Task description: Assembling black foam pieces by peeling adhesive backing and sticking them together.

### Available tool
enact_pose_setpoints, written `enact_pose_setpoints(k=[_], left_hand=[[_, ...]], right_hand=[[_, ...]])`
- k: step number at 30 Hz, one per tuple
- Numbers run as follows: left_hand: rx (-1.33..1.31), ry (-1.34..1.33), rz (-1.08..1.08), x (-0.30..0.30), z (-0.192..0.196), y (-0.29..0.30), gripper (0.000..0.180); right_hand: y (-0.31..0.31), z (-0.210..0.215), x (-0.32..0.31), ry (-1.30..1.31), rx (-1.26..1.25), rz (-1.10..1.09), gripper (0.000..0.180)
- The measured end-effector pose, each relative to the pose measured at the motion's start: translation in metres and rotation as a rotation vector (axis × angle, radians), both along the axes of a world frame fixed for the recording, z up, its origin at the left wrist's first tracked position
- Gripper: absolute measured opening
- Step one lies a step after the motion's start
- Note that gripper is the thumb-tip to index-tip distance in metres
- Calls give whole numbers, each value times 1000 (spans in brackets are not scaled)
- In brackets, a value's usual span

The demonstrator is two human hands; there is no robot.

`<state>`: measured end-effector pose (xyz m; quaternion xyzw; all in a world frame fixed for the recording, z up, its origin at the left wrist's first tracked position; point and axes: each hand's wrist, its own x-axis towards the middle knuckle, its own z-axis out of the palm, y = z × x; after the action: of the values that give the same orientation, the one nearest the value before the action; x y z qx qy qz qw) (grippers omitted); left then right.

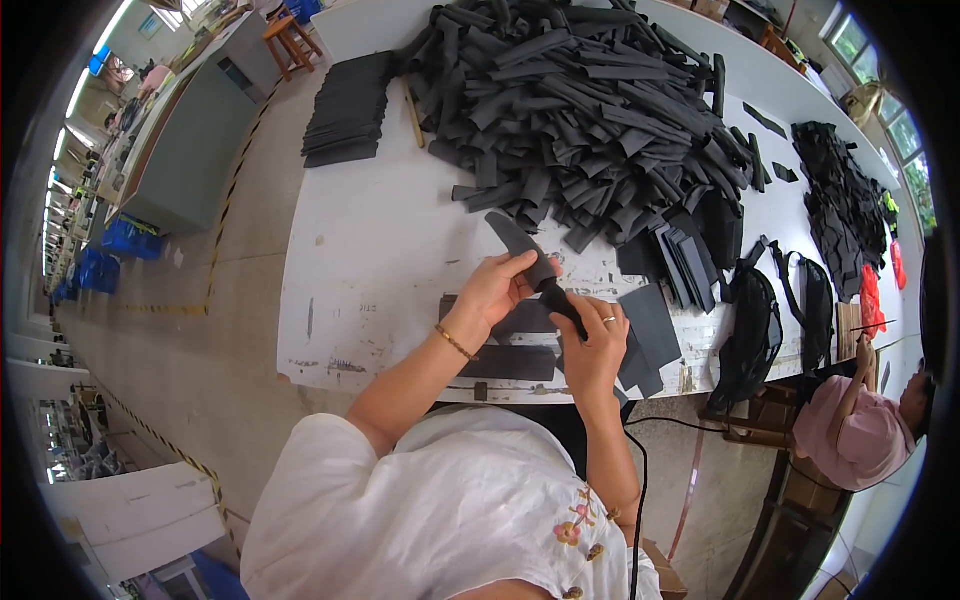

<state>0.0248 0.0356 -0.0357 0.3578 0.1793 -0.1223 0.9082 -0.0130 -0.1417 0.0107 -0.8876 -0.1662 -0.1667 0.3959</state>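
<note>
A black strip (516, 238) of flexible sheet material runs slantwise between my two hands above the table's front part. My left hand (497, 288) is closed round its middle, thumb on top, while the upper end curls up and away to the left. The lower end narrows and bends under the fingers of my right hand (598, 335), which is closed on it. Beneath my hands lie flat black pieces (510, 363), partly hidden by my fingers and wrists. Dark sheets (652, 330) rest just right of my right hand.
A large heap of loose black strips (590, 110) covers the back of the white table (330, 260). Left of it is a neat stack of strips (348, 110). Black bags (752, 325) lie at the right edge. A person in pink (855, 425) sits beyond them.
</note>
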Motion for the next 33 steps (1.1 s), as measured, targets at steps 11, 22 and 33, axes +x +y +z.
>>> enact_pose_setpoints(k=[11, 22, 33], left_hand=[[-177, -16, -58, -11, 15, -9, 26], [-21, -306, 22, -26, 50, -32, 43], [-59, -275, 46, -27, 38, -41, 27]], right_hand=[[-7, -4, 5, -180, -186, -30, 34], [23, 3, -5, -53, 101, 109, 54], [11, -1, -2, -44, 22, 170, 36]])
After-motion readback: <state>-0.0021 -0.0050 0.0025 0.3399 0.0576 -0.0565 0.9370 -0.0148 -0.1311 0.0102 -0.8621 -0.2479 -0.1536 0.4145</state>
